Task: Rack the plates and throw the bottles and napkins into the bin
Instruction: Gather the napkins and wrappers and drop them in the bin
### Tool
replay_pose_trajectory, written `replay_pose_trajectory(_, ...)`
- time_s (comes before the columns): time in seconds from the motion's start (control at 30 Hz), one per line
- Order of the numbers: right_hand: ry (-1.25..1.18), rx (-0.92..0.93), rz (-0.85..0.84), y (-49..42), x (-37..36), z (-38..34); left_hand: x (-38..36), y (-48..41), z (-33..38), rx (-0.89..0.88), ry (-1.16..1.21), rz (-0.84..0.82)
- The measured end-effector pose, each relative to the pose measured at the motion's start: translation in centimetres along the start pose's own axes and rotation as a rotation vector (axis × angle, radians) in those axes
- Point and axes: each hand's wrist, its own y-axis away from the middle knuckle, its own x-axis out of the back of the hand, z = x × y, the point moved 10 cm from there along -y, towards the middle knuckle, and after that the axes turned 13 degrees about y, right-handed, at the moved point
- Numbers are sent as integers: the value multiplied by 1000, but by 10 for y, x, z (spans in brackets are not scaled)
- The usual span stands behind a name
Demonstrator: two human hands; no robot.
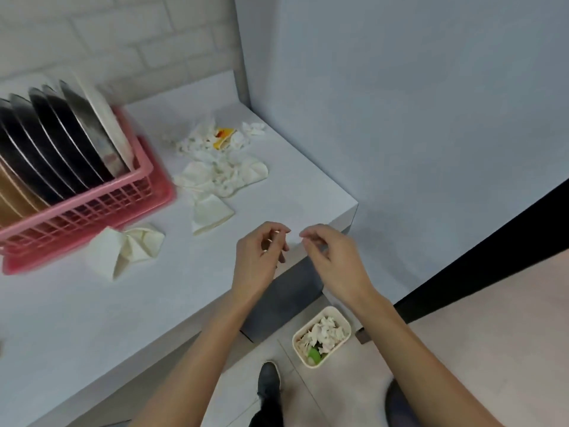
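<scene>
Head view: what are the fingers doing?

— On the left hand (261, 257) the fingers (277, 228) are loosely curled, with thumb and forefinger close together. The right hand (332, 260) looks the same, its fingers (311, 233) bent and relaxed. The two forefinger tips nearly meet. Neither hand shows anything held. Both hang over the near right corner of the white desk (92, 318).

— Where are the napkins?

— Several lie on the desk, apart from the hands. A folded cream napkin (209, 217) lies nearest, up and to the left of the left hand. Beyond it is a crumpled white heap (215, 155) with a yellow-orange scrap (223, 138) in it. Another folded napkin (129, 248) sits just beside the front of the pink rack (77, 195).

— And the plates?

— The plates (61, 134) stand on edge in a row inside the rack, at the far left of the desk. Most are dark, some brown, and a white one stands at the right end.

— The bin?

— A small cream bin (334, 311) stands on the floor below the desk corner, under the right forearm. It holds crumpled white napkins (323, 332) and something green (314, 354) that I cannot make out. A dark shoe (269, 377) stands just left of it.
</scene>
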Motion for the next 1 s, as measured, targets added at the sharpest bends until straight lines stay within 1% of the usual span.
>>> replay_pose_trajectory(0.17, 35, 19, -76, -52, -12, -25, 51, -49, 8, -3, -162, 22)
replay_pose_trajectory(0.3, 55, 15, -124, -90, -26, -38, 95, -109, 4, -36, -367, 33)
replay_pose_trajectory(0.37, 68, 5, -144, -107, -34, -43, 108, -142, 1, -67, -561, -6)
replay_pose_trajectory(0.43, 84, -3, -155, -123, -42, -46, 113, -173, -7, -74, -730, -80)
replay_pose_trajectory(0.53, 58, -21, -162, -142, -51, -50, 120, -213, -25, -10, -862, -153)
replay_pose_trajectory(0.67, 36, -72, -217, -159, -65, -50, 120, -240, -56, 106, -1026, -262)
replay_pose_trajectory(0.73, 41, -84, -232, -166, -69, -48, 120, -246, -69, 115, -1043, -306)
replay_pose_trajectory(0.8, 58, -86, -244, -173, -72, -45, 121, -250, -80, 111, -997, -322)
replay_pose_trajectory(1.0, 70, -75, -264, -187, -78, -43, 128, -261, -68, 47, -921, -173)
